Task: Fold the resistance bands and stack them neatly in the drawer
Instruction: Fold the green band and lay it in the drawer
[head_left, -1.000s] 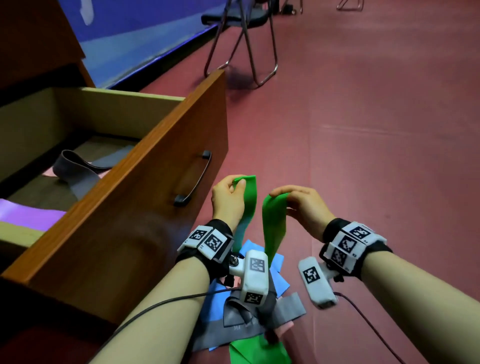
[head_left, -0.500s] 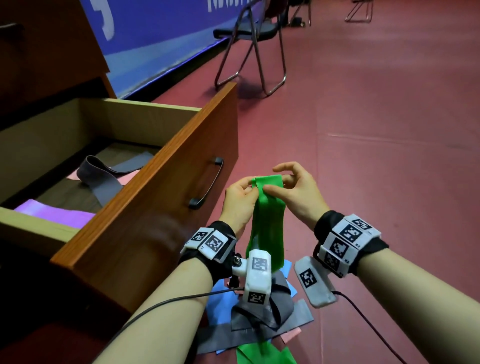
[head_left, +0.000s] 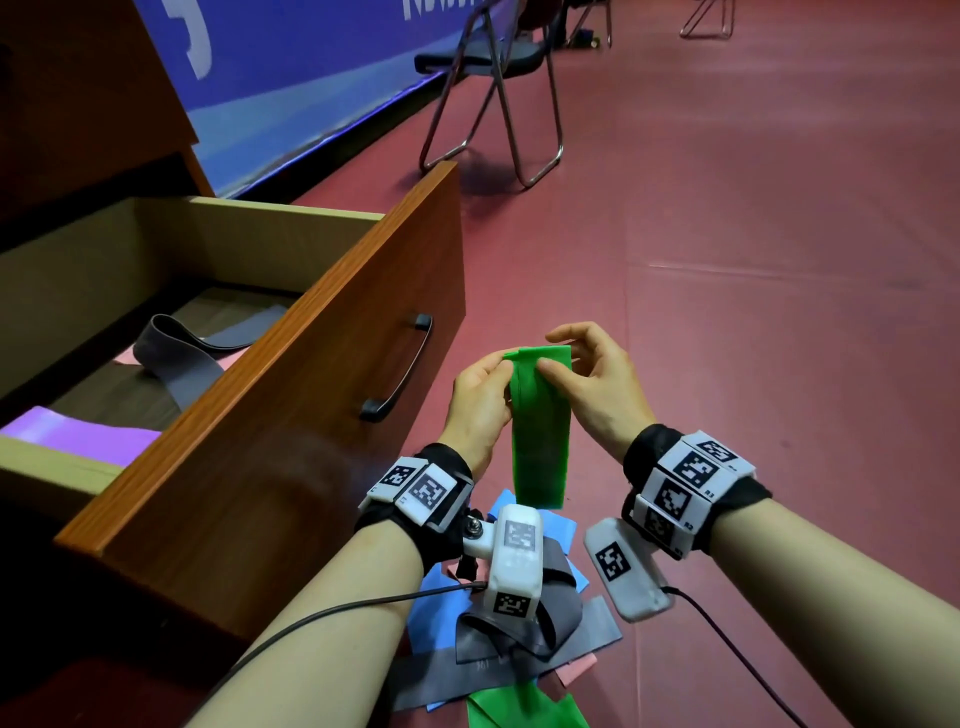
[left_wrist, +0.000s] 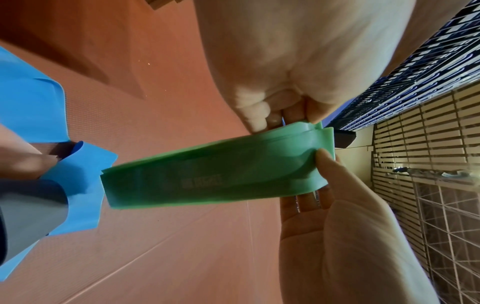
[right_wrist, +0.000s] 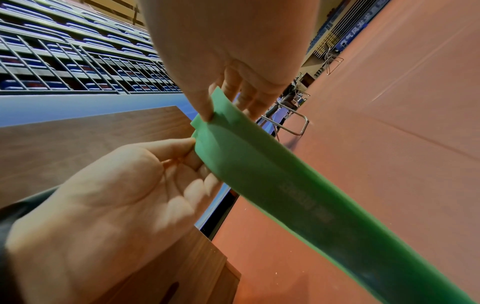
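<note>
A green resistance band (head_left: 540, 441) hangs folded double, its ends together at the top. My left hand (head_left: 498, 374) pinches the top left corner and my right hand (head_left: 563, 358) pinches the top right, thumb on the front. The left wrist view shows the band (left_wrist: 215, 181) between my left hand (left_wrist: 298, 119) and my right hand (left_wrist: 322, 164). The right wrist view shows the band (right_wrist: 285, 185) pinched by my right hand (right_wrist: 210, 109) and my left hand (right_wrist: 194, 148). The open wooden drawer (head_left: 311, 389) stands to the left, holding a grey band (head_left: 171, 348), a pink band (head_left: 127, 358) and a purple band (head_left: 78, 436).
A loose pile of blue, grey, pink and green bands (head_left: 519, 639) lies on the red floor below my wrists. A folding chair (head_left: 498, 78) stands beyond the drawer, next to a blue banner wall (head_left: 311, 78). Red floor (head_left: 779, 260) spreads to the right.
The band's two ends, held apart a second ago, have come together. Both hands rose slightly, and the band now hangs folded from their pinch.
</note>
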